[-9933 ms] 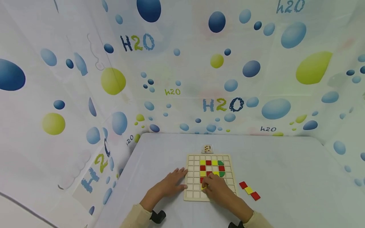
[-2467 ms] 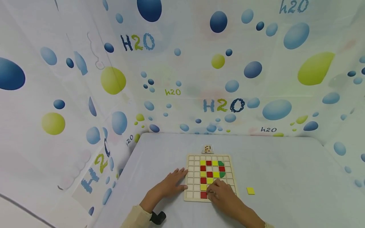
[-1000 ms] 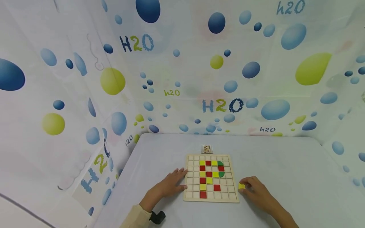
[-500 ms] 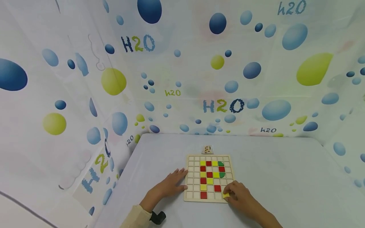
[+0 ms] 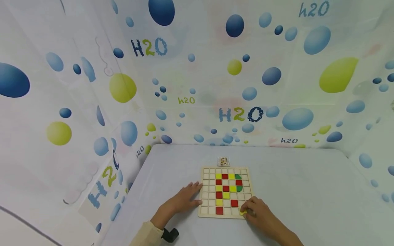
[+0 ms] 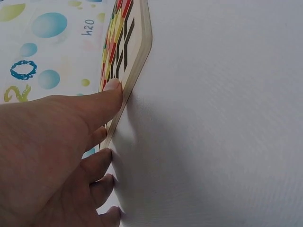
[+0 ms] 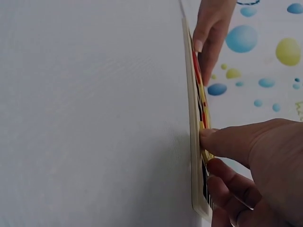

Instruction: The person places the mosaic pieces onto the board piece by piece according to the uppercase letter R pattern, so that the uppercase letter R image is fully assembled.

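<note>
A wooden grid board [image 5: 207, 216] lies on the white table, with red, yellow and green tiles set in some of its cells. My right hand [image 5: 261, 216] is over its lower right part, thumb and fingertips pinching a yellow square tile [image 5: 243, 212] at a bottom-row cell. In the right wrist view, the thumb [image 7: 222, 142] presses against the tile at the board's near edge. My left hand [image 5: 184, 199] lies with spread fingers along the board's left side. The left wrist view has its thumb [image 6: 104, 101] touching the board's edge [image 6: 142, 52].
A small card with a coloured grid pattern [image 5: 223, 161] lies just beyond the board's far edge. The white tabletop [image 5: 301, 184] stretches out on both sides. Behind it hangs a sheet [image 5: 197, 75] printed with blue and green drops and H2O lettering.
The loose red and yellow tiles right of the board have left the table. Red tiles now sit in the lower rows. My right hand has brought the last yellow one left onto the bottom row.
</note>
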Motion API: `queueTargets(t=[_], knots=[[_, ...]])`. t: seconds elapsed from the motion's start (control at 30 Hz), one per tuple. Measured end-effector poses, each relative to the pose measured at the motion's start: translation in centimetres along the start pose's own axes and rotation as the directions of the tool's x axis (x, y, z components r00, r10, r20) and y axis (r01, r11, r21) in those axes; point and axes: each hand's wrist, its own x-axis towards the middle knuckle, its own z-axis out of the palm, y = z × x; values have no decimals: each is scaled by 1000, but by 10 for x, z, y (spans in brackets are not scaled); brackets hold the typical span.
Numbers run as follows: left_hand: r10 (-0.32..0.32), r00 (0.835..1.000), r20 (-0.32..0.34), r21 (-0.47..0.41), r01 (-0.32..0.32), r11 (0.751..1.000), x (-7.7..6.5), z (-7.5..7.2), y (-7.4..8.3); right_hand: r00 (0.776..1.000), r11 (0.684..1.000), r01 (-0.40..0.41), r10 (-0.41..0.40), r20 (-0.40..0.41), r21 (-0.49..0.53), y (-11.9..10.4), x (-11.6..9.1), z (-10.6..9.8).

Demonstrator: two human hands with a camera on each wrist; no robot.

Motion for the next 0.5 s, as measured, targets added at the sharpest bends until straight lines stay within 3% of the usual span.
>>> queueTargets(t=[0.33,0.5], knots=[[-17,1000,-10,-12,17,1000,-1,-2,2,1000,1000,-9,9,-14,-11,-2,3,-7],[-44,994,-99,14,46,999,-3,-2,0,991,994,-100,95,-98,-49,1,13,-19]])
